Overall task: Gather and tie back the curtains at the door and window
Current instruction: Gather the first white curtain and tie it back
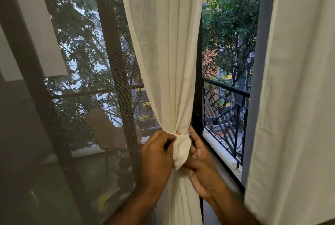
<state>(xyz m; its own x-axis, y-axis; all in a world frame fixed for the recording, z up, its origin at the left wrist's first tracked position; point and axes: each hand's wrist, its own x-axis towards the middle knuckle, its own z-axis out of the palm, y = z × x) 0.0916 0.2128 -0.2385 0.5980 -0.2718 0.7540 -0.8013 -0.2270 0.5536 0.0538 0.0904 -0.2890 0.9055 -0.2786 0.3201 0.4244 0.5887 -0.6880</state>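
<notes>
Head view looks down on a cream, loosely woven sheer curtain hanging in the middle of the doorway, its folds drawn together into a narrow bunch low in the picture. At that pinch point sits a white cloth knot, a rounded lump wrapped around the gathered fabric. Whether it is a separate band or the curtain's own cloth I cannot tell. Below the knot the curtain falls straight down in tight pleats between the two forearms.

The left hand comes in from the lower left with its fingers curled, thumb and fingertips pinching the upper left edge of the knot. The right hand lies against the knot's right side, its lower fingers curled in under the lump and gripping it, while one finger points up along the curtain's right edge. The two hands hold the knot from opposite sides.

Left of the curtain stands a dark mesh screen panel, and a beige chair shows dimly through it. Just right of the curtain runs a black door frame post. Beyond it is a black metal balcony railing with green trees behind. A second cream curtain hangs ungathered along the right edge, well apart from the tied one.
</notes>
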